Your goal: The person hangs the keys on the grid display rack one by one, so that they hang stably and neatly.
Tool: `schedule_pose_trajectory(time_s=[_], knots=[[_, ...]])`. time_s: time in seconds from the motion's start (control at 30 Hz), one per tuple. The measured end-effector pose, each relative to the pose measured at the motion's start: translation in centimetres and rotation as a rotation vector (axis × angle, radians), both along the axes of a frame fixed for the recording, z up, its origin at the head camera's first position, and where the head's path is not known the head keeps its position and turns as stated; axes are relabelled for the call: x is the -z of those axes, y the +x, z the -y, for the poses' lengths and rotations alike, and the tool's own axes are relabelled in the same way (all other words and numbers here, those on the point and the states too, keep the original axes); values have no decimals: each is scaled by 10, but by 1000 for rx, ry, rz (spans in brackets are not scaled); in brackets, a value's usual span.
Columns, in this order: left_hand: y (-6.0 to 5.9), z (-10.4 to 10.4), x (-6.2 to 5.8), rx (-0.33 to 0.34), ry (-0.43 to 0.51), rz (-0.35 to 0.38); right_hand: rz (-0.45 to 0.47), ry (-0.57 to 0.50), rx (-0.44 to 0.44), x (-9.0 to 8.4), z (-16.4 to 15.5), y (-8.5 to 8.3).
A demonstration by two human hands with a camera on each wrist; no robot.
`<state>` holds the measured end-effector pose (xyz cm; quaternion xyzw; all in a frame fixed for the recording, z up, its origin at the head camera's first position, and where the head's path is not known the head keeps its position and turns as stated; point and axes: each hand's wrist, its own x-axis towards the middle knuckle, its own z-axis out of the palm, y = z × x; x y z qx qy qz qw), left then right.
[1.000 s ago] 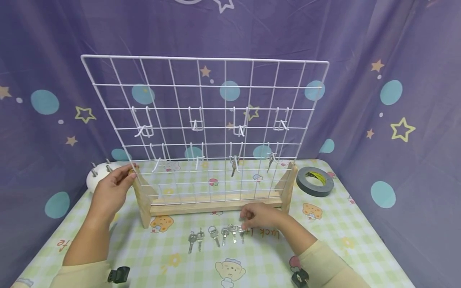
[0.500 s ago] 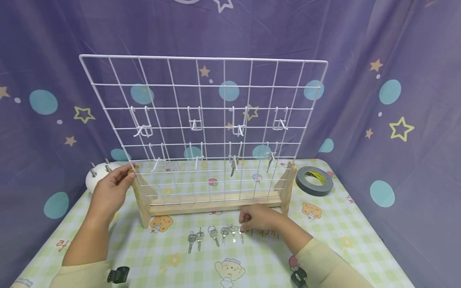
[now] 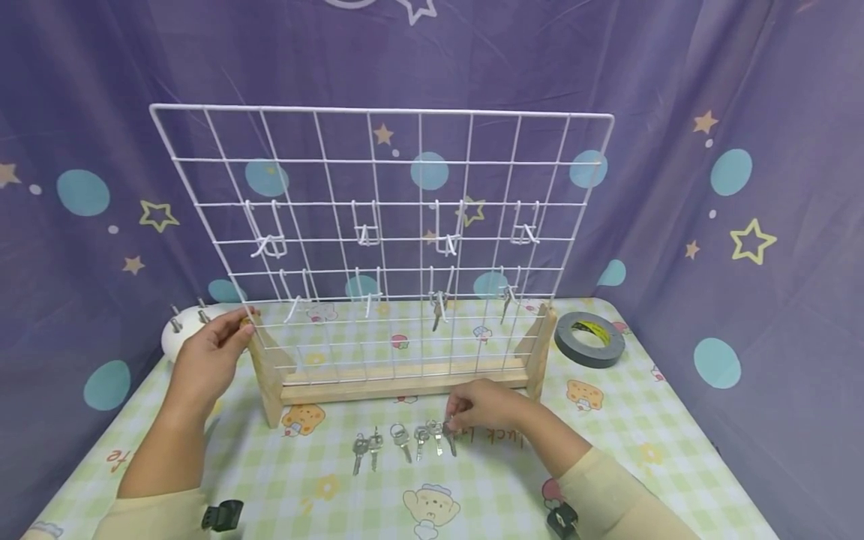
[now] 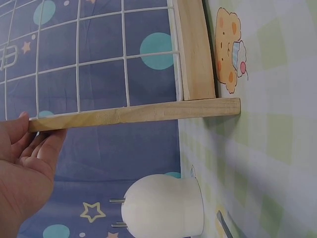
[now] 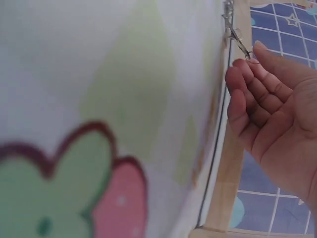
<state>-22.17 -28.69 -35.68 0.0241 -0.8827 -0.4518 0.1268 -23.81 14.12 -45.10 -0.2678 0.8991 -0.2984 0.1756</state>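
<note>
A white wire grid (image 3: 381,161) stands in a wooden stand (image 3: 398,379) on the checked tablecloth. My left hand (image 3: 241,325) grips the top of the stand's left upright (image 3: 265,367); in the left wrist view the left hand (image 4: 34,144) touches the upright's end (image 4: 133,113). In front of the stand lies a row of several keys (image 3: 398,441). My right hand (image 3: 454,422) pinches the rightmost key (image 3: 448,439); the right wrist view shows that key (image 5: 237,42) at my fingertips (image 5: 250,67). Two keys (image 3: 439,311) hang on lower hooks of the grid.
A grey tape roll (image 3: 590,339) lies right of the stand. A white rounded holder with metal pegs (image 3: 181,330) sits behind my left hand, and shows in the left wrist view as a white holder (image 4: 163,206). Purple star-patterned curtains (image 3: 742,187) enclose the table.
My right hand's fingers have closed on the rightmost key and tipped its head slightly up from the cloth. The left hand and the stand have stayed put.
</note>
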Motion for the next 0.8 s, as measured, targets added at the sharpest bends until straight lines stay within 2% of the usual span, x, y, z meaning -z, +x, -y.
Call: schedule_pose_trajectory(time_s=[0.2,0.37,0.5,0.57,0.73,0.8], knots=[[1,0,0,-6,-8,7,19,-91,-12,-17,-2,4],[1,1,0,-2,-18,5,126,-263,-20,-29,-1,6],[0,1,1,2,-18,-4,166,-311,-17,-35,1,9],[0,1,2,4,-14,-7,126,-249,-19,-35,1,9],[-1,1,2,5,-6,-2,-18,62,-43,-31,1,9],[-1,1,2,5,-6,0,-34,124,-55,-28,1,8]])
